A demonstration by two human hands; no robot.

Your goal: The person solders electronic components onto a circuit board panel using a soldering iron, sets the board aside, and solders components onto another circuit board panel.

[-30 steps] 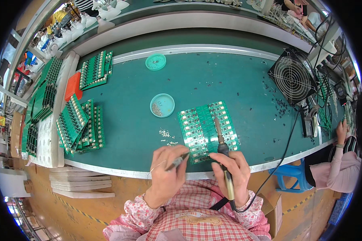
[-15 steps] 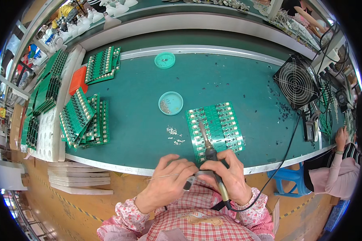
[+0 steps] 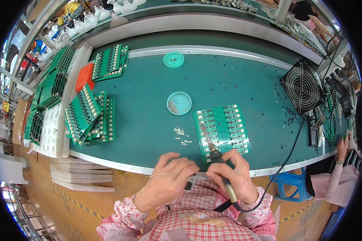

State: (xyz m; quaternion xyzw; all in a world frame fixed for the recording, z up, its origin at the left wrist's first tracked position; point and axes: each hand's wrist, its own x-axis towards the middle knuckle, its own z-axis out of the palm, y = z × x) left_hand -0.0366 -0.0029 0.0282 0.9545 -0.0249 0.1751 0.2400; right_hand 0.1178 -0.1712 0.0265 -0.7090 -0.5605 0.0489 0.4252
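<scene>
My right hand (image 3: 236,176) is closed around a soldering iron (image 3: 230,190), whose metal tip points up and away over the left column of a green circuit board panel (image 3: 225,134). Whether the tip touches the board I cannot tell. Close beside it, my left hand (image 3: 169,180) pinches a thin solder wire (image 3: 161,174), which sticks out to the left. A grey, flat metal piece (image 3: 200,175) spans the gap between both hands; its kind is unclear. White component rows run along the panel, which lies flat near the table's front edge.
Loose small white parts (image 3: 182,134) lie left of the panel, below a round teal dish (image 3: 179,103); another dish (image 3: 173,60) stands farther back. Board stacks (image 3: 90,116) sit at left by a red box (image 3: 84,76). A black fan (image 3: 303,86) stands right; the iron's cord (image 3: 287,160) hangs nearby.
The whole view has shifted slightly, so the table's things appear farther right. Both hands keep their grips, and the iron still points over the panel's left column.
</scene>
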